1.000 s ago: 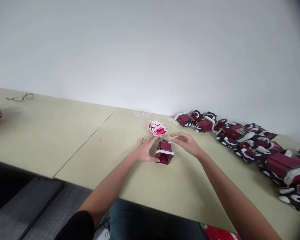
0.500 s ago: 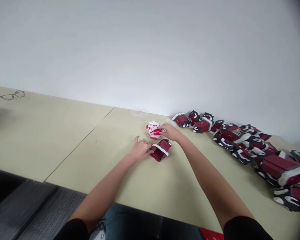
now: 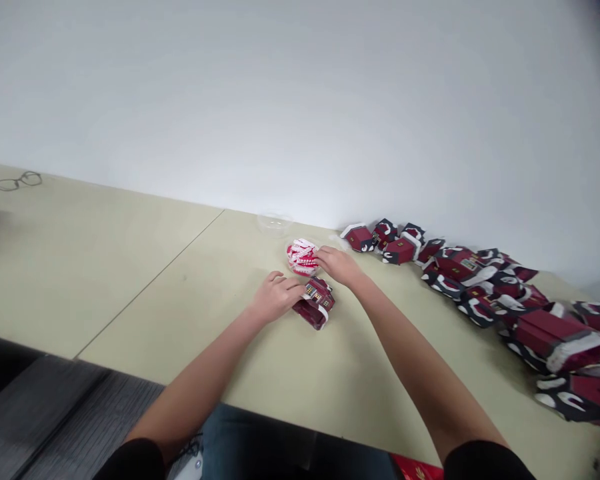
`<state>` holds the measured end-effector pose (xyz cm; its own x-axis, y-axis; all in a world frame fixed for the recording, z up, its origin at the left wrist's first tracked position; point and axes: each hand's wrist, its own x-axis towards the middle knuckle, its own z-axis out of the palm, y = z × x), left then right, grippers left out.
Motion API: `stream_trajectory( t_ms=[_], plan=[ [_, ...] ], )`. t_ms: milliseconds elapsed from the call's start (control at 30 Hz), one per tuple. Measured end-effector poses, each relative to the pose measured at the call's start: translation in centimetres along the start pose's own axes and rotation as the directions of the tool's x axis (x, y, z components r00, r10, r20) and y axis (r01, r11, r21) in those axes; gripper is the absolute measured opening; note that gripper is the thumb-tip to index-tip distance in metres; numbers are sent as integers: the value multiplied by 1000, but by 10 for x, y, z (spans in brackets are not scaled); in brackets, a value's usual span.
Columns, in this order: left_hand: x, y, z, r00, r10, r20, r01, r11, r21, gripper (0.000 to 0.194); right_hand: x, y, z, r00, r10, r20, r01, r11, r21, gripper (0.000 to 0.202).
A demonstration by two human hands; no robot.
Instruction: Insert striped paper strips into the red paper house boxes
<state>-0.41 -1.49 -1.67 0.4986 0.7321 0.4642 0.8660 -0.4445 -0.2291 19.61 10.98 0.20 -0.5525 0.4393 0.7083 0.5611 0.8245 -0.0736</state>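
Observation:
My left hand (image 3: 278, 297) is closed on the edge of a small dark red model house (image 3: 322, 301) on the table. The house lies tilted, showing a face with small yellow windows, white trim and an opening low at the front. Just behind it stands a small round clear dish (image 3: 289, 261) full of red and white strips (image 3: 303, 257). At the dish's right side, my right hand (image 3: 339, 265) has its fingers pinched together on the strips. Whatever is between those fingertips is too small to make out.
Many similar dark red houses (image 3: 540, 330) with black and white roofs are heaped along the table's right side. A clear plastic container (image 3: 275, 225) stands near the wall (image 3: 280, 100). Eyeglasses (image 3: 11, 182) lie far left. A seam crosses the table (image 3: 180, 293).
My left hand has turned the house, so its windowed face now shows. My right hand stays at the dish, where the strips have shifted a little. The view has moved slightly.

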Motion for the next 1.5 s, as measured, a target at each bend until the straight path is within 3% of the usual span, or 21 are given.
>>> stream_trajectory(
  t_ms=[100, 200, 333, 400, 467, 600, 700, 833, 967, 1067, 1167, 1233, 1400, 1500],
  plan=[
    [-6, 2, 0, 996, 17, -92, -35, 980, -198, 42, -16, -1, -2, 993, 15, -113, -11, 999, 34, 28],
    [-10, 1, 2, 989, -9, -149, -67, 865, -498, 55, -42, -5, -4, 983, 41, -180, -11, 987, 163, 31],
    [-4, 4, 9, 953, -263, -150, 83, 704, -705, 59, -81, -18, -3, 982, 48, -181, 15, 945, 328, 32],
    [1, 8, 12, 933, -328, -149, 121, 676, -727, 55, -95, -26, 2, 981, 67, -181, 12, 913, 407, 32],
    [5, 12, 14, 940, -311, -136, 114, 668, -736, 52, -102, -34, 8, 969, 127, -210, -9, 873, 487, 32],
    [9, 20, 11, 959, -263, -102, 98, 650, -753, 52, -99, -46, 22, 931, 249, -266, -44, 802, 595, 32],
    [11, 28, 10, 961, -263, -90, 101, 630, -770, 51, -94, -52, 26, 922, 243, -301, -13, 798, 603, 25],
    [17, 39, 9, 966, -256, -42, 123, 593, -795, 54, -93, -57, 19, 937, 160, -309, 14, 870, 492, 19],
    [28, 38, 2, 978, -201, 58, 169, 596, -785, 57, -98, -57, 11, 922, 171, -347, -74, 958, 277, 14],
    [38, 28, -4, 984, -149, 97, 174, 695, -698, 56, -103, -53, 7, 889, 199, -413, -104, 965, 241, 22],
    [45, 19, -7, 987, -97, 131, 155, 802, -577, 52, -105, -46, 9, 865, 133, -485, -49, 982, 183, 26],
    [47, 16, -7, 987, -55, 151, 130, 824, -551, 51, -105, -42, 13, 853, 82, -515, -9, 990, 142, 21],
    [47, 16, -2, 986, -24, 165, 123, 775, -620, 52, -102, -38, 23, 873, 61, -485, 21, 987, 161, 22],
    [44, 15, -3, 989, -91, 113, 143, 756, -639, 54, -100, -39, 28, 880, 113, -461, -17, 978, 207, 23]
  ],
)
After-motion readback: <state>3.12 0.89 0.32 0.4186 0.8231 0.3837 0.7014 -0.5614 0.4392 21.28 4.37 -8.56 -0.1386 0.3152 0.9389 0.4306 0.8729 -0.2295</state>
